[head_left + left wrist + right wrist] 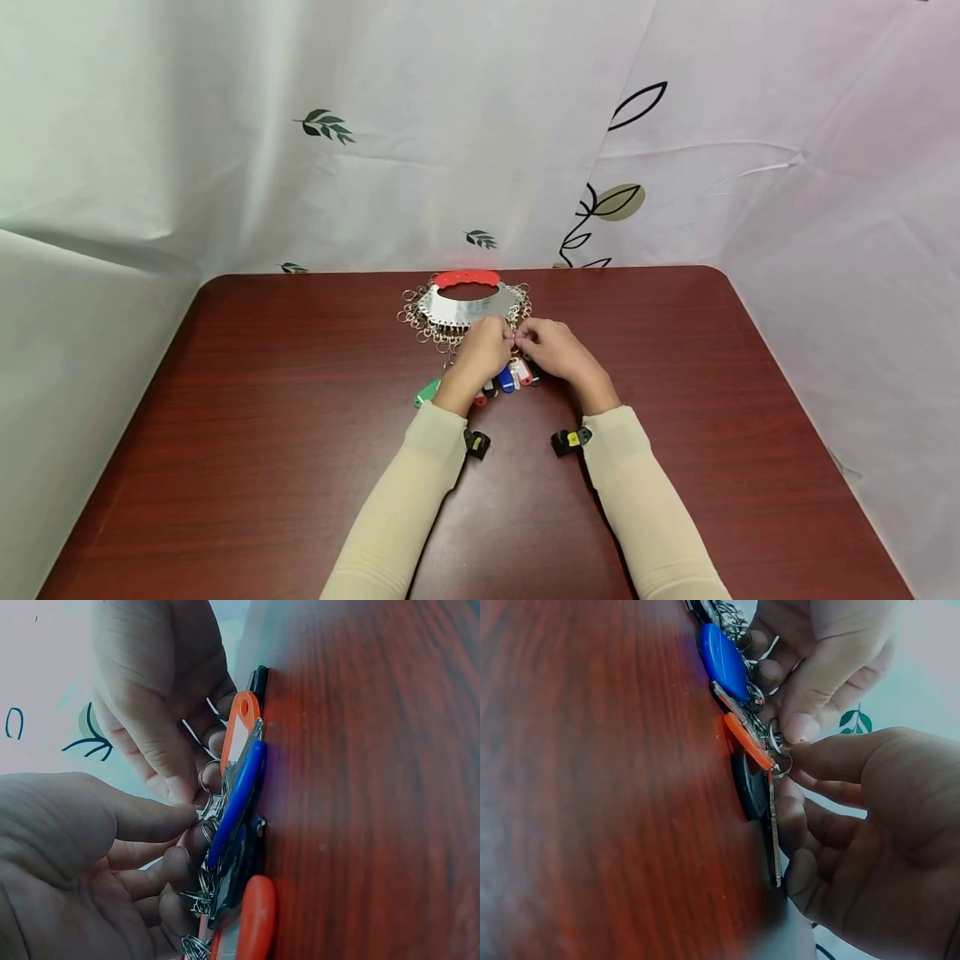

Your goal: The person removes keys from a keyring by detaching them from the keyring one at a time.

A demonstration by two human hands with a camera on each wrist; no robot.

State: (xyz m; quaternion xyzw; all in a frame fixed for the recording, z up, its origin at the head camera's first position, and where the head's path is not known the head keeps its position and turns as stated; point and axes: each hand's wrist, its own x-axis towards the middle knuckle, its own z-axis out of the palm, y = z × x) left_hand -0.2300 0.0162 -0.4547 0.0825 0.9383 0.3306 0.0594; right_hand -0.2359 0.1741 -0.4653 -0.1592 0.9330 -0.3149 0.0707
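In the head view a silver metal key holder with a red handle lies at the far side, its edge hung with many small rings. My left hand and right hand meet at its near right edge. Thumb and fingers of each hand pinch at a small split ring, fingertips almost touching. Tagged keys hang or lie just below: a blue tag, an orange-red tag and a black tag. Part of the ring is hidden by the fingertips.
A green tag lies left of my left wrist, partly covered by it. Another red tag sits beside that wrist. The dark red wooden table ends at a white curtain with leaf prints.
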